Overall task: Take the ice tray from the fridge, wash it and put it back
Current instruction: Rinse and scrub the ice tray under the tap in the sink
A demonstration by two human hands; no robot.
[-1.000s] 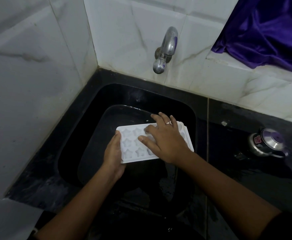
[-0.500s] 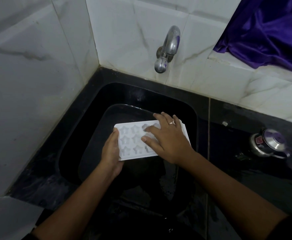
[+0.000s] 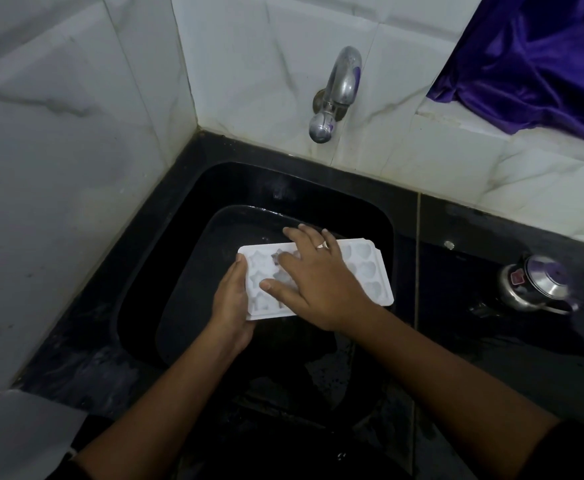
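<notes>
A white ice tray point(image 3: 370, 271) with star- and heart-shaped cells is held level over the black sink point(image 3: 166, 251). My left hand point(image 3: 231, 306) grips its left end, the thumb along the edge and the fingers underneath. My right hand point(image 3: 314, 282), a ring on one finger, lies flat on top of the tray with straight fingers spread over the middle cells. The cells under that hand are hidden. The metal tap point(image 3: 335, 95) on the tiled wall above shows no water running.
White marble-look tiled walls close the corner at the left and back. On the black counter point(image 3: 491, 358) to the right stands a steel lidded pot point(image 3: 536, 285). A purple cloth point(image 3: 539, 60) hangs at the upper right.
My right hand has slid a little leftward across the tray's top, uncovering the heart cells at the right end. My left hand keeps its hold on the left end.
</notes>
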